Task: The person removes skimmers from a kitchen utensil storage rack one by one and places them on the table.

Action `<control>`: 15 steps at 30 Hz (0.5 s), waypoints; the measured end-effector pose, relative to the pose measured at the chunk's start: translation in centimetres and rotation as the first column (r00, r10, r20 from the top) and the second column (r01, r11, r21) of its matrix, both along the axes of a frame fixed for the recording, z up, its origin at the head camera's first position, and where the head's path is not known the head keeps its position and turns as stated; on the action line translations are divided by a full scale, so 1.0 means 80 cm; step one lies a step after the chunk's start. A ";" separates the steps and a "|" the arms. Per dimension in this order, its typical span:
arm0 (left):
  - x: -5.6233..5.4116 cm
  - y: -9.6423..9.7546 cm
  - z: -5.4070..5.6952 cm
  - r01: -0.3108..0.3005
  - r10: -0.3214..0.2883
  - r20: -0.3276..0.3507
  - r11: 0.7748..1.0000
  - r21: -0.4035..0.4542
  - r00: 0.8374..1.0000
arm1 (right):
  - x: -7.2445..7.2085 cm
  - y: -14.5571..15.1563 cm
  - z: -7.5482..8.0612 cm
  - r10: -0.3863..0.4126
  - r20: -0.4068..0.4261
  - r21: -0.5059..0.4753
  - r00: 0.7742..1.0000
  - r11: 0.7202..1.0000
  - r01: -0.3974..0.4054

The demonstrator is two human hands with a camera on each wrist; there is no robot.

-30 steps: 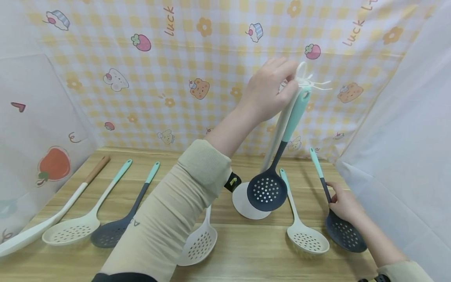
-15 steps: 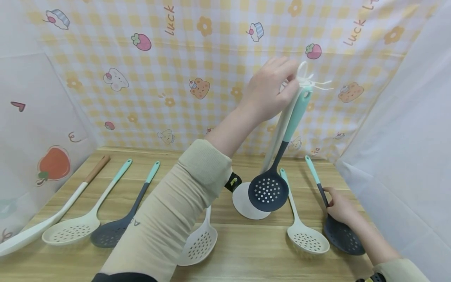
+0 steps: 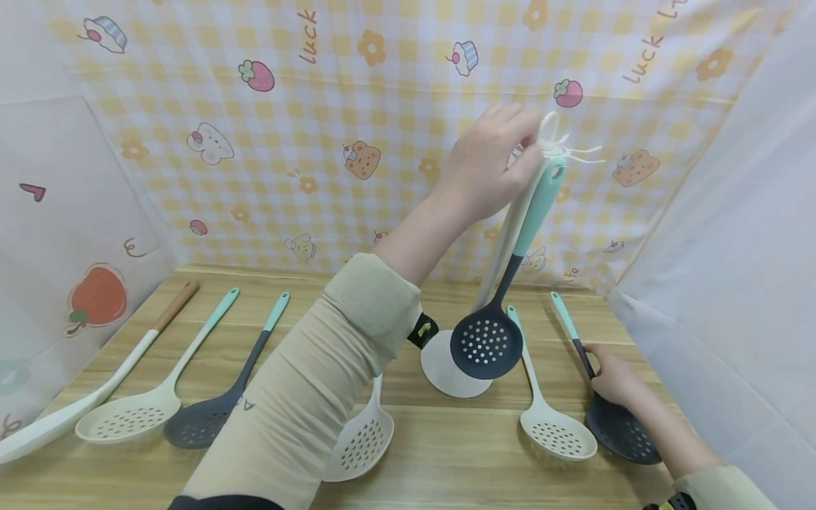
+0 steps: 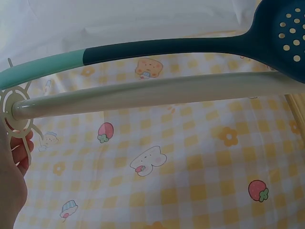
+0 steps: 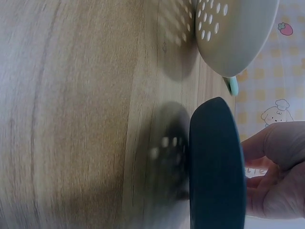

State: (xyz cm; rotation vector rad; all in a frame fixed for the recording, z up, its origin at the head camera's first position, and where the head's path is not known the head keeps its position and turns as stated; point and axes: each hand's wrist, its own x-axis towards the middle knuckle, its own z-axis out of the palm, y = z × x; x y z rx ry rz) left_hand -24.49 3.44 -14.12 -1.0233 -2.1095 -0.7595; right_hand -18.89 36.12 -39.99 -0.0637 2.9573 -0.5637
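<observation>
My left hand pinches the hook ring at the top of a white utensil stand. From the ring hangs a dark skimmer with a mint handle; in the left wrist view this skimmer runs alongside the pole. At the right of the table my right hand holds another dark skimmer by its neck, just above the bowl. This skimmer's bowl stands close over the wood in the right wrist view. Its forearm partly covers the bowl in the head view.
A cream skimmer lies left of my right hand. Another pale skimmer is partly behind my left sleeve. At the left lie a dark skimmer, a cream one and a wood-handled white utensil. A checked cloth hangs behind.
My right hand has drawn the dark skimmer slightly left and toward me, and its handle end has dropped lower in view. My left hand stays on the stand's top; the hanging skimmer has shifted slightly.
</observation>
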 end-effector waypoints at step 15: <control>0.000 0.000 0.000 -0.006 0.006 0.005 1.000 0.002 1.000 | -0.001 -0.005 0.002 -0.021 0.081 0.060 0.997 0.998 0.016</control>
